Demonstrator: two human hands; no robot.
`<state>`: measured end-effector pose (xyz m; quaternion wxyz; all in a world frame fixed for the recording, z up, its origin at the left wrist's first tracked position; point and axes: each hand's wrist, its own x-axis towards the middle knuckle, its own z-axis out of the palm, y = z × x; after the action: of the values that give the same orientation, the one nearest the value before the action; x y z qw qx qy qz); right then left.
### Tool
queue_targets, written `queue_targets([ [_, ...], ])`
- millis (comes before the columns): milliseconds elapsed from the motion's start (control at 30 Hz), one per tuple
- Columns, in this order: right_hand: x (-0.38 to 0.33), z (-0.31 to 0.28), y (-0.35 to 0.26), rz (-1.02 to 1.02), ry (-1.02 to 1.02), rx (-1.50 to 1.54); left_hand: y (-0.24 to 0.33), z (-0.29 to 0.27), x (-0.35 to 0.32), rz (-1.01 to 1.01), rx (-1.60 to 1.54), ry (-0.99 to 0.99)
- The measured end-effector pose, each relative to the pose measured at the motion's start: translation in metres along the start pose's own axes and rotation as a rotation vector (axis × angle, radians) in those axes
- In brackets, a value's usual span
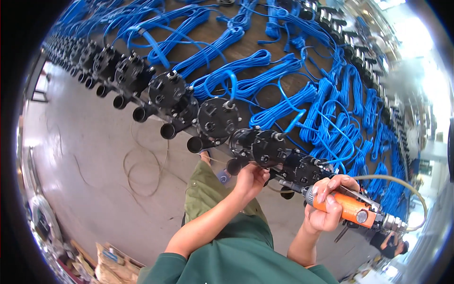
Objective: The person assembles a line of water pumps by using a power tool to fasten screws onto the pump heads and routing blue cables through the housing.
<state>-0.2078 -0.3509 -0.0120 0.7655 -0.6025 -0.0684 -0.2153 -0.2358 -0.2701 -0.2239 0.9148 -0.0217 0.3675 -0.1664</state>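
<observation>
My right hand (326, 208) wraps round an orange air screwdriver (347, 207) with a lever along its side. A yellowish hose (422, 199) runs from its back end. The tool's dark tip points left, toward the underside of the black pump-like units. My left hand (253, 180) is closed in a pinch at the lower edge of a black round unit (268, 148); what its fingertips hold, if anything, is hidden. Beside it, nearer the tool, sits another black unit (302, 169). A blue cable leaves its top.
A long row of similar black units (168, 90) with pipe outlets stretches to the far left along a table edge. Bundled blue cables (283, 104) cover the brown tabletop (295, 84). A thin hose (142, 175) loops on the floor. Another person (390, 244) is at the lower right.
</observation>
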Motion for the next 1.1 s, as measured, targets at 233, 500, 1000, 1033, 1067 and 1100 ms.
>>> queue_targets([
  [233, -0.013, 0.003, 0.012, 0.094, -0.137, -0.029, -0.015, -0.004, -0.002, 0.085, -0.219, -0.052],
  [500, -0.008, 0.005, 0.027, 0.07, -0.198, -0.015, -0.015, -0.004, -0.002, 0.149, -0.173, -0.034],
  [1000, 0.003, 0.01, 0.039, 0.082, -0.375, -0.009, 0.017, -0.014, -0.042, 1.056, 1.33, 0.281],
  [1033, 0.007, 0.015, 0.03, 0.096, -0.364, 0.03, 0.025, -0.003, -0.053, 1.11, 1.498, 0.293],
  [1067, 0.013, 0.021, 0.021, 0.07, -0.345, 0.031, 0.03, 0.008, -0.051, 1.25, 1.567, 0.273],
  [1100, 0.02, 0.03, 0.012, 0.058, -0.353, 0.084, 0.036, 0.017, -0.048, 1.394, 1.63, 0.253],
])
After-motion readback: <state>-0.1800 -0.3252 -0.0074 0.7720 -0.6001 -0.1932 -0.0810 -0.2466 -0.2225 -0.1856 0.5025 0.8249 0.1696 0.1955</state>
